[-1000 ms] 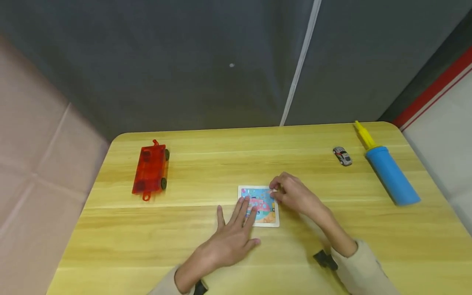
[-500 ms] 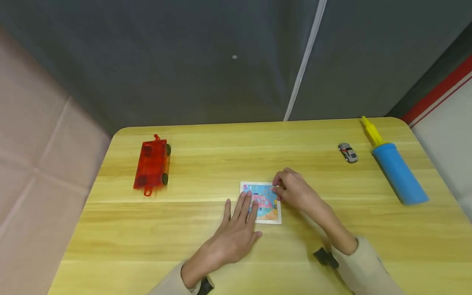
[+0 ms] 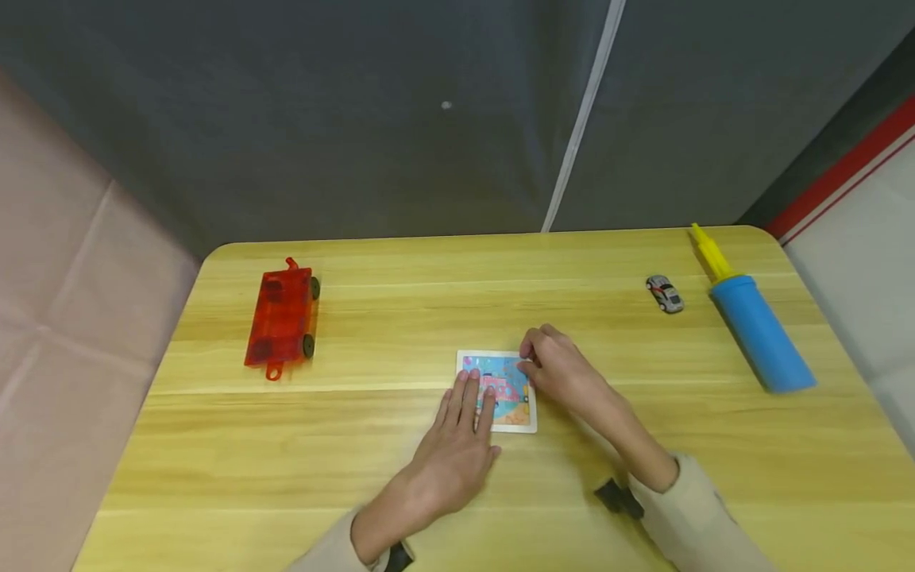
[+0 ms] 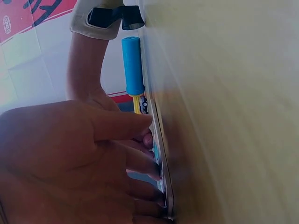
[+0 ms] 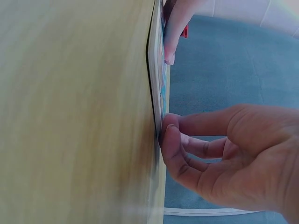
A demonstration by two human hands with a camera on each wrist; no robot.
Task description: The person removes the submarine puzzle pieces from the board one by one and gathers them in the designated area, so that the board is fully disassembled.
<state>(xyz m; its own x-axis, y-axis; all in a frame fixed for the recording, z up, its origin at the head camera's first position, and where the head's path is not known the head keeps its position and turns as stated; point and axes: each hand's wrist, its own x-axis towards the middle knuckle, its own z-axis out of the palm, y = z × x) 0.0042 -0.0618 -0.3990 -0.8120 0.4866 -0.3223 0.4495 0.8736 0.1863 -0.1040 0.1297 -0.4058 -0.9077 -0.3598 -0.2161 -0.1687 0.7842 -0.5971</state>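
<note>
A small square picture puzzle [image 3: 509,397], with a white rim and a blue and pink picture, lies flat on the table. My left hand [image 3: 453,461] rests on its left part with straight fingers, covering some of the picture. At the far right corner my right hand [image 3: 565,373] pinches with thumb and curled forefinger. In the right wrist view, the fingertips of that hand [image 5: 233,149] meet at the corner of the board's edge [image 5: 156,70]. Whether they grip the rim or a piece within it is hidden.
On the wooden table [image 3: 393,310], a red see-through toy wagon [image 3: 280,314] stands at the left. A small silver toy car [image 3: 665,294] and a blue hand pump [image 3: 761,334] with a yellow nozzle lie at the right. A grey curtain [image 3: 322,119] hangs behind the far edge.
The left hand's fingers have drawn closer together on the puzzle, the outer finger and thumb moving inward. The right hand keeps its pinch at the corner. The head view has shifted slightly.
</note>
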